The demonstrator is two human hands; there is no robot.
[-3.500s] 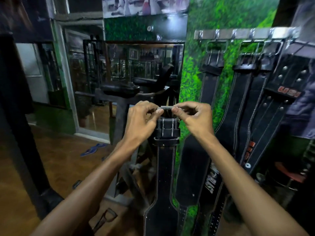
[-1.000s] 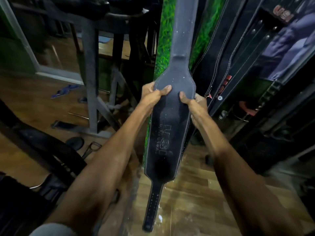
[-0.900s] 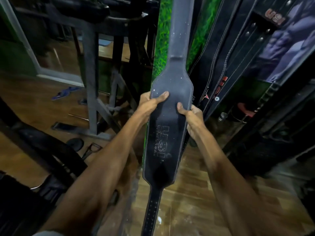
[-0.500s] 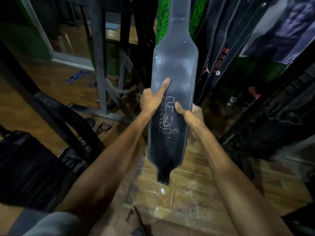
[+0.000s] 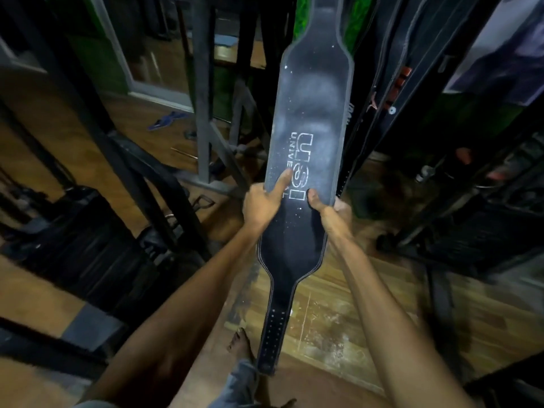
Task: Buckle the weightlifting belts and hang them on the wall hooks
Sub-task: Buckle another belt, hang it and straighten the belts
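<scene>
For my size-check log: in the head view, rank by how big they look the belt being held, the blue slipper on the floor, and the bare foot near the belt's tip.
1. Belt, by far the largest.
2. Bare foot, partly hidden.
3. Blue slipper.
The last two look close; the foot is nearer the camera, so their order is unsure.

Both hands have slid down the hanging wide black leather weightlifting belt (image 5: 309, 119): the left hand (image 5: 260, 201) now grips its 9 o'clock edge beside the printed lettering, the right hand (image 5: 331, 209) its 3 o'clock edge. The belt's narrow perforated tail has come into view toward 6 o'clock.
</scene>
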